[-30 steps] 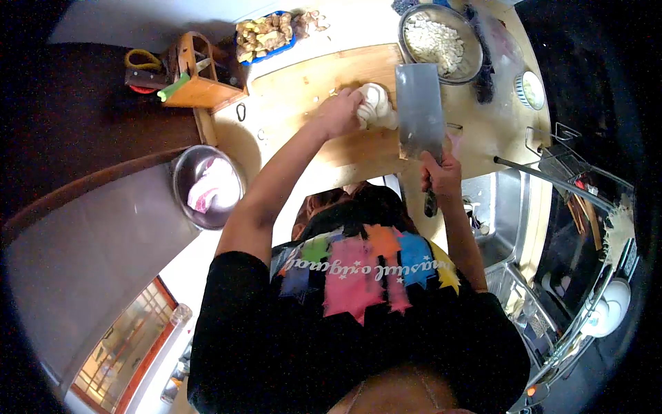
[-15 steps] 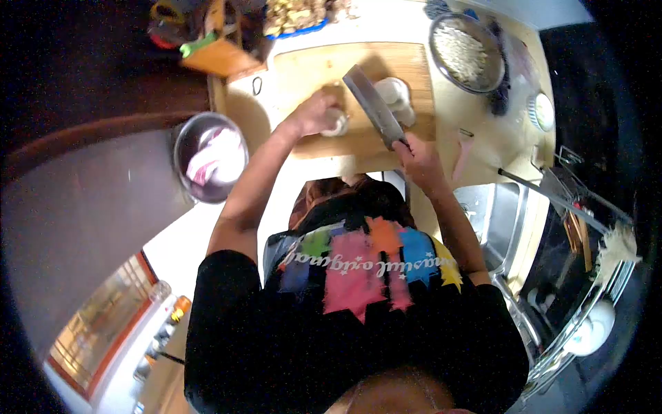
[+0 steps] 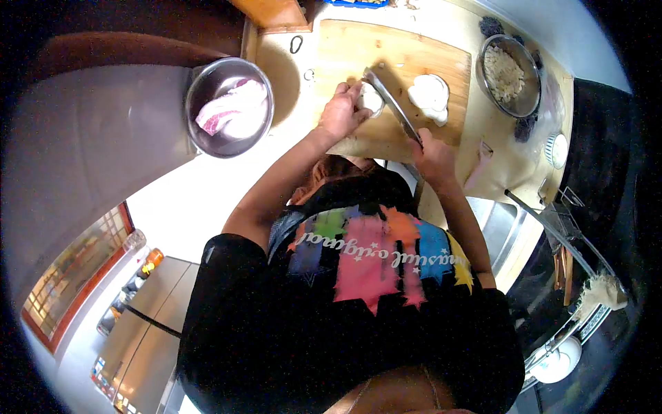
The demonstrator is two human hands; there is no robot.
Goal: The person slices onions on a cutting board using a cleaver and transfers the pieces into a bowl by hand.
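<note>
On the wooden cutting board (image 3: 345, 48), my left hand (image 3: 340, 112) grips a pale, peeled vegetable piece (image 3: 373, 102) whose kind I cannot make out. My right hand (image 3: 434, 156) is closed around the handle of a cleaver (image 3: 394, 105). The blade stands on edge along the right side of that piece; whether it touches or cuts into it, I cannot tell. More white vegetable pieces (image 3: 430, 97) lie close together on the board, right of the blade.
A metal bowl with raw meat (image 3: 231, 114) stands at the left. At the back right is a metal bowl of chopped pale food (image 3: 507, 72). A pink-handled peeler (image 3: 477, 165) lies beside the board, near the sink (image 3: 495, 222). A small patterned bowl (image 3: 556, 150) sits at the right edge.
The cleaver has come down from above the board to beside the piece under my left hand. The whole view has shifted, so the board appears higher and further right.
</note>
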